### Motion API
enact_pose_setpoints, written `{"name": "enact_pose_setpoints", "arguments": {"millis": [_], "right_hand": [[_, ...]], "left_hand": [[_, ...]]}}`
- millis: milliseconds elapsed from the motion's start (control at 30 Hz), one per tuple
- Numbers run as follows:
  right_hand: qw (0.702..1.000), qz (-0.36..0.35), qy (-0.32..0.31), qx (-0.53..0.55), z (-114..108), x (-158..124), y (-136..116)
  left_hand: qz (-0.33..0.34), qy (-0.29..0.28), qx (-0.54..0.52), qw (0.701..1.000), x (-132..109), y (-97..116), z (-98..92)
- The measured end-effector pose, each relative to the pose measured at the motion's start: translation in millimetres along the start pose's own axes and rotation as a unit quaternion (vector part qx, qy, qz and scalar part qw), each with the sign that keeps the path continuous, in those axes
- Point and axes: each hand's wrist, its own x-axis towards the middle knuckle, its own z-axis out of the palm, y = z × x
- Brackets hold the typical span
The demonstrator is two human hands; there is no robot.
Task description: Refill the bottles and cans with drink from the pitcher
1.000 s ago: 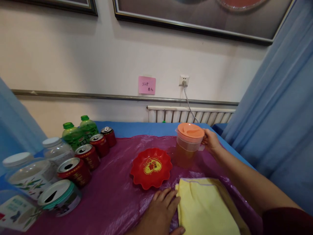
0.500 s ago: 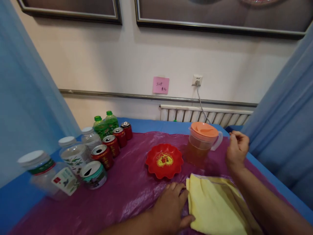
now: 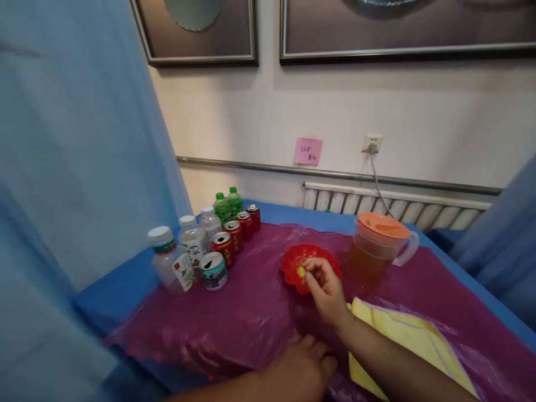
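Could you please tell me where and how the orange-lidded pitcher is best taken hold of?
By its clear loop handle, which juts from the right side of the pitcher. Come in from the right, where the loop stands free; the body is wide and part full of amber liquid, so gripping round it would likely be less sure.

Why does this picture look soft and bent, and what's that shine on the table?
Head view: slightly blurred throughout, the right hand by the red plate included; light glints off the crinkled purple sheet; the wide lens tilts the picture frames toward the edges.
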Motion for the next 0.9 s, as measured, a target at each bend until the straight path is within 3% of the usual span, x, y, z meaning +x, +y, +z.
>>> {"name": "enact_pose_setpoints", "arguments": {"millis": [67,133,267,400,467,567,900], "right_hand": [[1.0,0.017,0.002,-0.006,-0.6,-8.6,19.6],[0.999,0.015,-0.013,-0.026,-5.6,-15.7,29.9],[0.994,-0.035,-0.077,-0.067,-12.9,-22.3,27.1],[0.989,-0.086,-0.096,-0.08,-10.3,-20.5,16.1],[0.985,-0.107,-0.094,-0.093,-9.4,-18.5,12.8],[0.985,-0.117,-0.082,-0.101,-11.2,-15.5,11.0],[0.999,-0.042,0.013,-0.014,-20.4,-2.9,21.4]], "left_hand": [[-0.002,-0.007,-0.05,0.999,-25.3,-9.0,-0.9],[-0.035,0.03,-0.083,0.995,-53.2,-19.9,-10.6],[-0.206,0.23,0.002,0.951,-94.4,-54.6,-56.0],[-0.293,0.358,0.123,0.878,-98.7,-103.7,-104.3],[-0.322,0.369,0.159,0.857,-92.9,-123.3,-116.3],[-0.353,0.369,0.191,0.838,-82.6,-139.9,-119.3],[-0.426,0.339,0.236,0.805,-67.2,-155.8,-108.1]]}}
